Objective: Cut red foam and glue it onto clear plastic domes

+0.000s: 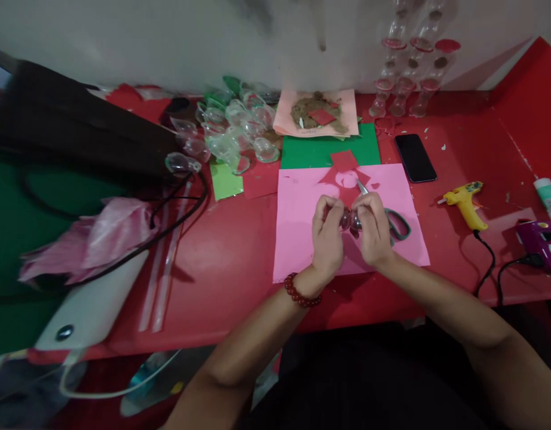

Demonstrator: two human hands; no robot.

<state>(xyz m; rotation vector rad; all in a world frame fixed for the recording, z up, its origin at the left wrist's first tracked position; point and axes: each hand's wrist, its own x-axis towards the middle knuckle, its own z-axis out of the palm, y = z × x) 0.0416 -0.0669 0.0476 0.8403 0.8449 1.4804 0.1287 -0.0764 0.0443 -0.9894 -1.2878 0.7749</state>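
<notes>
My left hand (328, 236), above a bead bracelet, and my right hand (373, 230) are close together over a pink sheet (293, 227). Between them their bent fingers grip a small clear plastic hourglass (351, 220) lying sideways; the fingers cover its ends. Scissors (400, 226) with dark handles lie on the sheet, partly hidden by my right hand, their blade tip pointing away from me. Just beyond my fingers are cut red paper pieces (344, 160). A green sheet (329, 150) reaches out from under the pink one.
Several clear plastic pieces (233, 134) are heaped at the back left. Brown sand (311, 110) sits on light pink paper. Hourglasses (398, 86) stand stacked at the back right. A phone (416, 157), a yellow glue gun (466, 203) and its cord are to the right; clear strips (170, 263) lie left.
</notes>
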